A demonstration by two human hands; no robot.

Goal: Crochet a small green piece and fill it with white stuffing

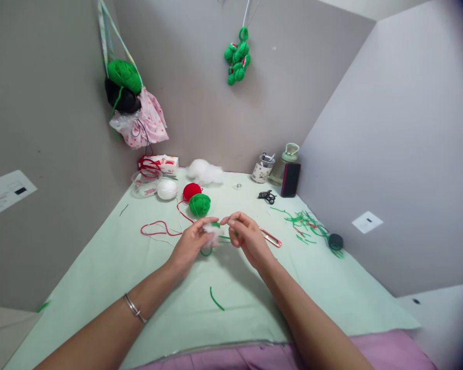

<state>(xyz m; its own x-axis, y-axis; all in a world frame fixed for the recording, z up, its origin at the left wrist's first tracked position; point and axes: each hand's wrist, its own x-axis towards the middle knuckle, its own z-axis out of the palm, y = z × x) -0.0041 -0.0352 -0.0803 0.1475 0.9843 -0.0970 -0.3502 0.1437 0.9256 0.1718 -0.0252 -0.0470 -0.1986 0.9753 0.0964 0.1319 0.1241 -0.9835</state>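
My left hand (195, 239) is closed around a tuft of white fibre stuffing (213, 235). A bit of green crocheted work (216, 224) shows at the top of the tuft, mostly hidden by the fingers. Close on the right, my right hand (245, 235) has its fingers pinched together, and whatever they hold is too small to make out. Green yarn (206, 253) loops below the left fingers, and a green strand (224, 238) runs between the hands. Just behind sit a green yarn ball (199, 205) and a red yarn ball (192, 191).
Farther back are a white yarn ball (167, 189), loose stuffing (205, 171), a pen cup (263, 169), a bottle (280, 167) and a phone (290, 180). An orange cutter (270, 237) lies beside my right hand. Yarn scraps (306, 222) and black tape (335, 242) are at right.
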